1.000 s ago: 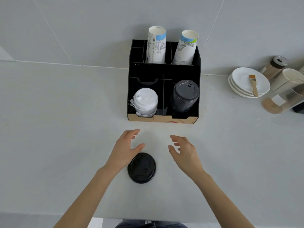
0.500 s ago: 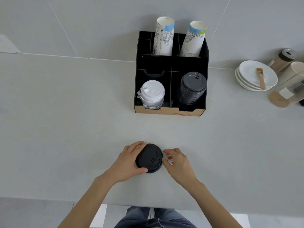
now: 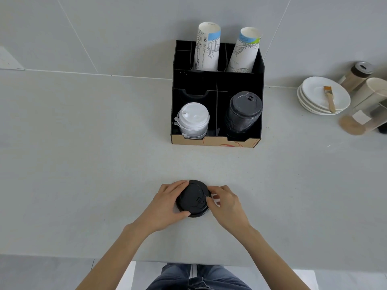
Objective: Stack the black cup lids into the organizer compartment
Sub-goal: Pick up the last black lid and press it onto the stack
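Fingers (image 3: 178,186) of the left hand (image 3: 165,206) curl round the near-left rim of the black lid (image 3: 193,198), thumb under its front edge, while the right hand (image 3: 227,204) pinches the right rim with thumb and fingertips. Lid sits on the grey counter (image 3: 83,164) near its front edge, well short of the organizer (image 3: 216,80). Back there, the front right compartment holds a tall stack of black lids (image 3: 243,114), white lids (image 3: 193,120) sit beside it, and two paper cup stacks (image 3: 207,47) stand behind.

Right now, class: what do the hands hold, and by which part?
Both hands, left hand and right hand, grip the black lid by its rim, on opposite sides.
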Tool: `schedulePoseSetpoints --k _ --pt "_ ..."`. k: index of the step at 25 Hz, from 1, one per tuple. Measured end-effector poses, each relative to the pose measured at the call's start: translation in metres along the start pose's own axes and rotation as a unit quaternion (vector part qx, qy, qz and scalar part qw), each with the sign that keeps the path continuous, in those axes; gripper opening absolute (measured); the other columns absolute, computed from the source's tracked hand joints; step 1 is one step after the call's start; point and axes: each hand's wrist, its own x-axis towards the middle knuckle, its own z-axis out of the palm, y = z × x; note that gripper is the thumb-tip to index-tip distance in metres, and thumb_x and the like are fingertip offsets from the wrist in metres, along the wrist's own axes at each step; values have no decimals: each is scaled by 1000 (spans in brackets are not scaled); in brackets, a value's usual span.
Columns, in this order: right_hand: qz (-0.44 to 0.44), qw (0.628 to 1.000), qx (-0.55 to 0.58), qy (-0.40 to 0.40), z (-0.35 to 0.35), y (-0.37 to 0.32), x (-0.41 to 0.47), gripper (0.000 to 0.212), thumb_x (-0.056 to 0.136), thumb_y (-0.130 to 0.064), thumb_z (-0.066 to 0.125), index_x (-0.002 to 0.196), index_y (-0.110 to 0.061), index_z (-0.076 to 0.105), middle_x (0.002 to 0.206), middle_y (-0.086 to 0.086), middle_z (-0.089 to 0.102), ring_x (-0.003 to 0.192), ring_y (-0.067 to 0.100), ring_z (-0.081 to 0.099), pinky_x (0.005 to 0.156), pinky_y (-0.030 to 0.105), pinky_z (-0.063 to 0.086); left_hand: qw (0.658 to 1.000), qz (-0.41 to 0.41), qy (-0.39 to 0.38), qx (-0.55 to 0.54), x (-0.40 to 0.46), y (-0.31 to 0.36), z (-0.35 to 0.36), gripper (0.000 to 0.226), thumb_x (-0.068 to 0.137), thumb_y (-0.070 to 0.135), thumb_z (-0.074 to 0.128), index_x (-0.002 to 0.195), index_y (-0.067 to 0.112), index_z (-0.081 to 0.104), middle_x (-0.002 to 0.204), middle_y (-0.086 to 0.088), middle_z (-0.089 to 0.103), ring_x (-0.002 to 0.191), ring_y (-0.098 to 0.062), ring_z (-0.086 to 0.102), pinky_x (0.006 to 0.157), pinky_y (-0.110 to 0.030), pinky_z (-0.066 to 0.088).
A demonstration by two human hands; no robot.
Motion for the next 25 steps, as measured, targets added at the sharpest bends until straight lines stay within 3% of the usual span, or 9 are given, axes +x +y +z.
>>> schedulePoseSetpoints --k 9,13,18,19,22,25 --pt "-13 995 72 68 -34 -19 6 33 90 -19 49 123 -14 50 122 7 55 92 10 52 78 14 41 989 -7 136 -61 23 30 -12 70 80 28 63 137 13 25 143 -4 27 130 -20 32 107 -25 26" --pt "-17 990 105 92 -42 -21 8 31 89 -17 49 120 -14 52 120 7 56 91 10 53 66 -3 42 983 -1 169 -77 36 47 -13 68 78 27 65 135 13 30 139 -6 32 127 -21 36 107 -29 31" --pt "-5 984 131 121 -59 -22 13 32 89 -17 51 120 -12 51 123 9 55 90 11 54 72 8 42 982 29 172 -77 43 60 -16 66 78 27 66 134 16 32 136 -6 35 124 -20 38 106 -33 38" --pt "-5 983 134 127 -63 -21 15 31 89 -17 51 119 -12 52 122 9 55 89 11 54 67 4 43 981 38 171 -80 44 61 -17 66 78 26 66 134 17 32 134 -5 36 122 -19 40 103 -29 39" --pt "-9 980 138 141 -76 -20 20 27 88 -16 53 115 -13 56 120 8 59 87 13 55 58 -8 38 978 54 175 -101 48 68 -20 67 77 25 67 134 22 32 121 3 37 106 -10 44 82 0 37" --pt "-16 979 147 144 -90 -20 24 25 87 -13 52 112 -16 58 118 5 61 86 12 56 56 -10 36 974 63 175 -128 53 79 -25 66 75 23 68 129 34 32 111 9 34 89 0 45 70 8 32"
